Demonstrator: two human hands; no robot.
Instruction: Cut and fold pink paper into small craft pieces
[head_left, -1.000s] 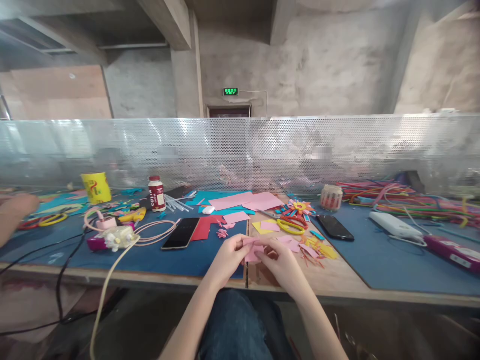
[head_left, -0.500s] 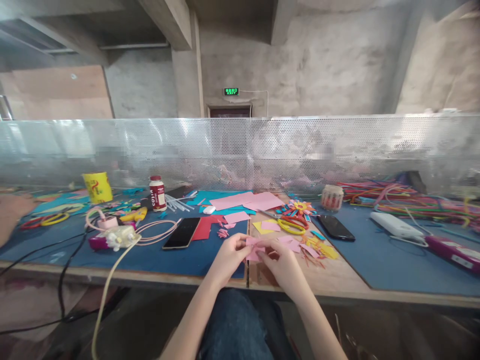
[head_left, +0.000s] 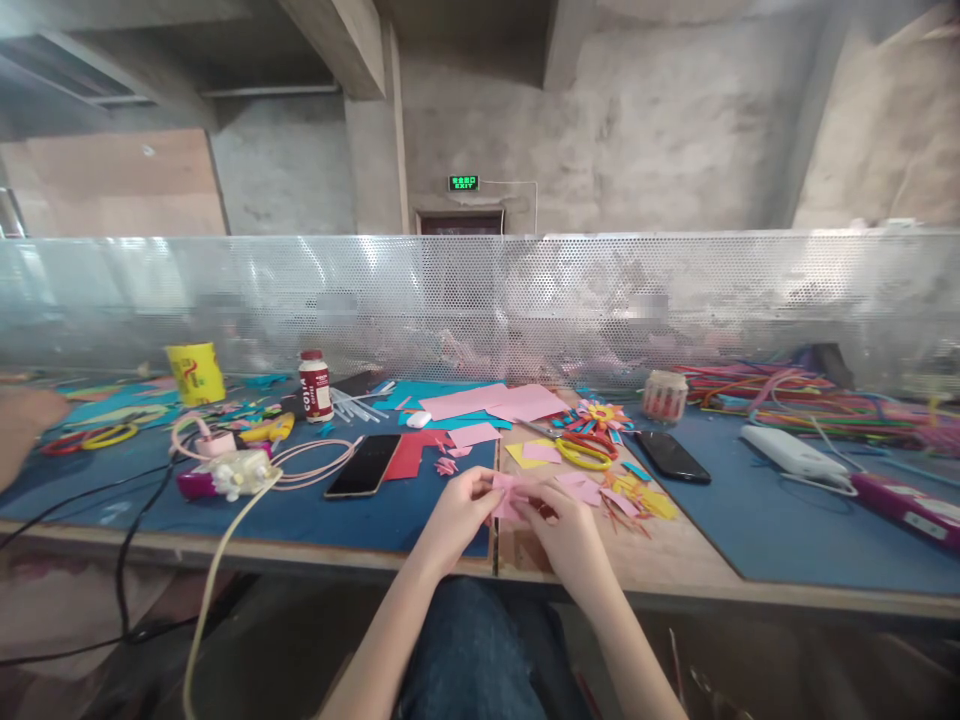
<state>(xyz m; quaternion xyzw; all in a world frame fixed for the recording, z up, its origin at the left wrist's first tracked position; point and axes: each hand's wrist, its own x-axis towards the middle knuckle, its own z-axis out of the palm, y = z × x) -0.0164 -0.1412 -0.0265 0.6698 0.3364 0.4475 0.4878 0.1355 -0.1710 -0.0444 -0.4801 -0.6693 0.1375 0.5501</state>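
Between my two hands is a small piece of pink paper (head_left: 505, 497), raised over the table's near edge. My left hand (head_left: 465, 510) pinches its left side, and my right hand (head_left: 556, 515) grips its right side with thumb and fingers. Just beyond lie a small pile of pink scraps (head_left: 446, 466), a pink paper rectangle (head_left: 474, 435) and a yellow piece of paper (head_left: 519, 456). Scissors with red and yellow handles (head_left: 585, 452) rest to the right, near a colourful paper flower (head_left: 598, 415). More pink and yellow cuttings (head_left: 652, 500) are scattered beside my right hand.
Two phones lie flat, one left (head_left: 365, 466) and one right (head_left: 671, 457). A power strip (head_left: 229, 475) with cables, a red-capped bottle (head_left: 315, 387) and a yellow tin (head_left: 196, 374) stand left. Another person's arm (head_left: 22, 425) reaches in there. A perforated metal screen (head_left: 360, 290) runs behind.
Both hands stay in nearly the same place on the pink paper. The fingers of my right hand have shifted slightly around its right side.
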